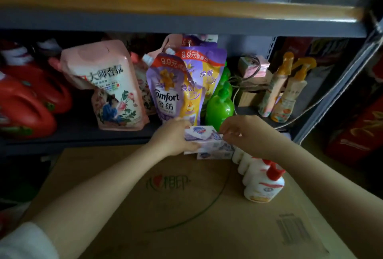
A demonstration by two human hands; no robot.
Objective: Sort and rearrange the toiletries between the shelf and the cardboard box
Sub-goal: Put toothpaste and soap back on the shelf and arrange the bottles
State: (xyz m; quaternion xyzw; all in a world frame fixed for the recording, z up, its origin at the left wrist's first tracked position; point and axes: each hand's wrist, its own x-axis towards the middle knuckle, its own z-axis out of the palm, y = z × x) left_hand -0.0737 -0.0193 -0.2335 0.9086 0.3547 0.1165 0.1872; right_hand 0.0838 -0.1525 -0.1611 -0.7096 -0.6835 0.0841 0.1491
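Observation:
A closed cardboard box lies flat below the shelf. At its far edge sits a small stack of purple-and-white soap boxes. My left hand grips the top soap box from the left. My right hand pinches the stack's right end, fingers curled on it. A row of white pump bottles with red caps stands on the box just right of the stack, under my right forearm.
The shelf holds red detergent jugs, a pink refill pouch, purple Comfort pouches, green bottles and orange-topped spray bottles. An upper shelf board overhangs. Red cartons stand at right.

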